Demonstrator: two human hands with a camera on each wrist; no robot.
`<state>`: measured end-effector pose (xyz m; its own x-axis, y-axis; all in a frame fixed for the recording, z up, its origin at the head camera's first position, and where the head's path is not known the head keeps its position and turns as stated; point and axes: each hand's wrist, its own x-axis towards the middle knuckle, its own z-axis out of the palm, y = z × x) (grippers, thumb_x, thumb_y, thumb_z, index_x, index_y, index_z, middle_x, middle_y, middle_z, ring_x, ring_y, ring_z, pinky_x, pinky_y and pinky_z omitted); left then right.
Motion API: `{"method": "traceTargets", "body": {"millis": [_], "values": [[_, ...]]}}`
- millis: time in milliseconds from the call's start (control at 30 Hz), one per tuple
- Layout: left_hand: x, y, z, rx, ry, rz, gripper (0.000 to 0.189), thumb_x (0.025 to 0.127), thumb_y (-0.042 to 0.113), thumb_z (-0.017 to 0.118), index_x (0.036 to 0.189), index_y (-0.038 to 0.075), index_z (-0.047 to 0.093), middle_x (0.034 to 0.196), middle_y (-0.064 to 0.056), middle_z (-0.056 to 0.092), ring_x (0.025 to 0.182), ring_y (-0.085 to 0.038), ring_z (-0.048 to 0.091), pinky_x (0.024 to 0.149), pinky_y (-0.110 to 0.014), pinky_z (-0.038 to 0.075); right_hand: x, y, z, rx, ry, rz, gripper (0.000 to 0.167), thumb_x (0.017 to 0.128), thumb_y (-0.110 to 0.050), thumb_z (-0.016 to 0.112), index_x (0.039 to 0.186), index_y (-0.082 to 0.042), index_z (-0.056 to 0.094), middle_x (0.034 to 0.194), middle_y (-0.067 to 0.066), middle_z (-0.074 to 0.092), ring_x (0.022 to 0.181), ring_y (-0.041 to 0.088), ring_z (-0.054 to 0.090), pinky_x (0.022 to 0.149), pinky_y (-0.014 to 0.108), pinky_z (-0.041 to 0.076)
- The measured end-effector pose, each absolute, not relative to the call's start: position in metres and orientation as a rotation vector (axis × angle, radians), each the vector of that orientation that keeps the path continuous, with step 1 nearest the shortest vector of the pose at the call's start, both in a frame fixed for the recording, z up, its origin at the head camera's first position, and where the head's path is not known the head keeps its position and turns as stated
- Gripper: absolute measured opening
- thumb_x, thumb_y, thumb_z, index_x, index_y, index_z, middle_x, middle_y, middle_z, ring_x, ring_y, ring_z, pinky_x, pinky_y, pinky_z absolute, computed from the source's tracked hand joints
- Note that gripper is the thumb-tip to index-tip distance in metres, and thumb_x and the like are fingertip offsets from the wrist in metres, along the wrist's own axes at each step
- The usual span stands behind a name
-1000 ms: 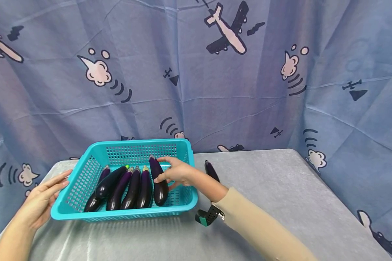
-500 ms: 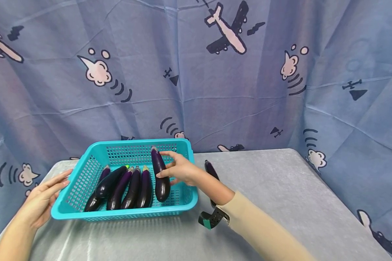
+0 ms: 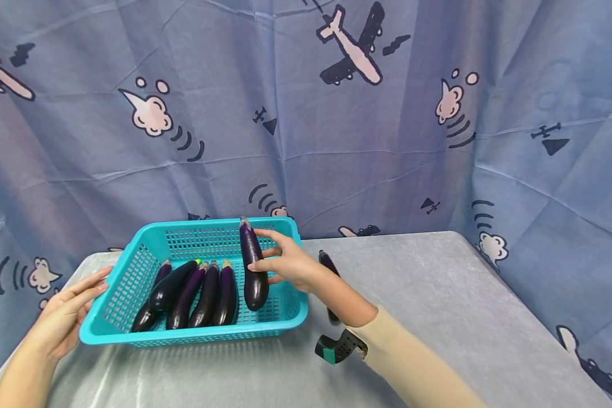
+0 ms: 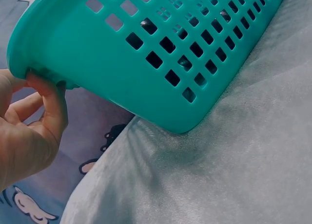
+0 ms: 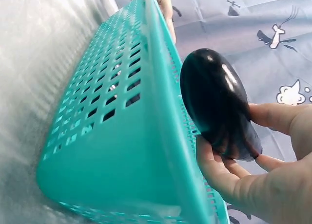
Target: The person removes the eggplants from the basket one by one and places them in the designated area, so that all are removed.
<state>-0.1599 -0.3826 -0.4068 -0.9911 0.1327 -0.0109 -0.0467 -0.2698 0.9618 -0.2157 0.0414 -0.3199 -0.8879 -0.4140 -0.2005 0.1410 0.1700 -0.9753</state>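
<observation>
The right hand (image 3: 287, 262) grips an eggplant (image 3: 252, 250), the left hand (image 3: 66, 314) the basket (image 3: 194, 336); right of it, the forearm (image 3: 344, 297) partly hides another eggplant (image 3: 328, 262).

A glossy purple-black eggplant (image 3: 255, 288) is held, stem end farthest, over a turquoise basket (image 3: 194, 334) containing five other eggplants (image 3: 226, 297).
</observation>
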Motion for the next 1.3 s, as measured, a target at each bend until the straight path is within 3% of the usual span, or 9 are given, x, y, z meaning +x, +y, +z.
{"method": "traceTargets", "body": {"millis": [233, 500, 933, 1300], "values": [[-0.159, -0.381, -0.405, 0.1, 1.822, 2.422, 0.046, 0.113, 0.005, 0.045, 0.126, 0.037, 0.076, 0.121, 0.023, 0.066, 0.1, -0.009, 0.073, 0.075, -0.032, 0.064, -0.209, 0.051, -0.314, -0.31, 2.043, -1.761, 0.077, 0.098, -0.004, 0.075, 0.164, -0.025, 0.039, 0.141, 0.024, 0.057, 0.112, 0.033, 0.072, 0.09, 0.048, 0.063], [-0.159, -0.38, -0.404, 0.132, 1.777, 2.449, 0.048, 0.113, 0.002, 0.043, 0.126, 0.034, 0.077, 0.119, 0.016, 0.071, 0.1, -0.009, 0.074, 0.076, -0.031, 0.064, -0.203, 0.061, -0.311, -0.298, 2.056, -1.804, 0.077, 0.098, -0.008, 0.076, 0.163, -0.028, 0.041, 0.147, 0.022, 0.055, 0.119, 0.032, 0.069, 0.096, 0.051, 0.061], [-0.158, -0.384, -0.408, 0.082, 1.856, 2.405, 0.045, 0.113, 0.006, 0.047, 0.126, 0.038, 0.076, 0.12, 0.022, 0.068, 0.102, -0.006, 0.072, 0.077, -0.031, 0.064, -0.191, 0.082, -0.314, -0.316, 2.081, -1.841, 0.076, 0.097, -0.011, 0.077, 0.163, -0.028, 0.042, 0.148, 0.023, 0.055, 0.118, 0.031, 0.069, 0.098, 0.052, 0.06], [-0.16, -0.383, -0.407, 0.094, 1.844, 2.409, 0.046, 0.113, 0.006, 0.046, 0.126, 0.038, 0.075, 0.121, 0.022, 0.068, 0.102, -0.007, 0.072, 0.077, -0.031, 0.064, -0.187, 0.102, -0.309, -0.345, 2.085, -1.853, 0.075, 0.097, -0.012, 0.076, 0.162, -0.029, 0.042, 0.153, 0.02, 0.051, 0.13, 0.034, 0.062, 0.099, 0.051, 0.059]]}}
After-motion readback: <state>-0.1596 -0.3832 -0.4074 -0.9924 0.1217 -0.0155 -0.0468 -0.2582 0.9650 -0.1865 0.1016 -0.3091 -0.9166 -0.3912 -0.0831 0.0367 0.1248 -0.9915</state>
